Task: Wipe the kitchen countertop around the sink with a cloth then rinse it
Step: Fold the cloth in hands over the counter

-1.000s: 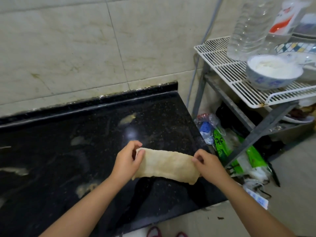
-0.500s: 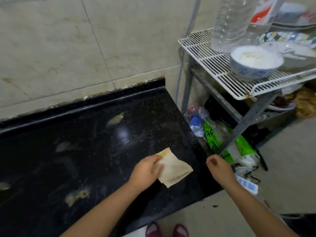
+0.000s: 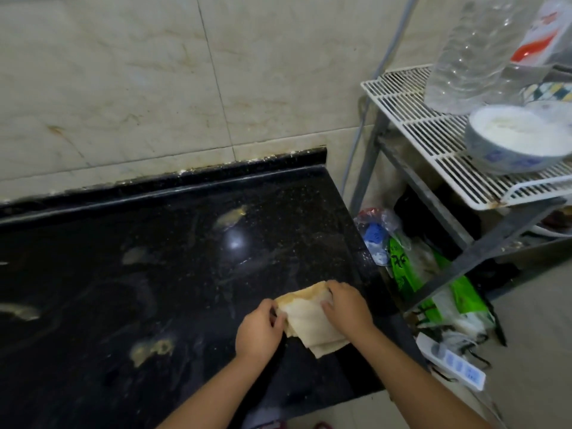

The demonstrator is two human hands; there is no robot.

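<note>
A folded beige cloth (image 3: 309,323) sits over the near right part of the black speckled countertop (image 3: 154,274). My left hand (image 3: 258,329) grips its left edge. My right hand (image 3: 346,305) presses on its upper right part, fingers curled over the fold. The countertop shows pale smears and wet patches. No sink is in view.
A white wire rack (image 3: 433,144) on a grey metal frame stands to the right of the counter, holding a bowl (image 3: 510,140) and a clear plastic bottle (image 3: 473,51). Plastic bags (image 3: 408,267) and a power strip (image 3: 452,363) lie on the floor under it. A tiled wall backs the counter.
The cloth went from stretched between both hands to folded in my left hand alone. My right hand has come back onto it, and both hands now hold it.
</note>
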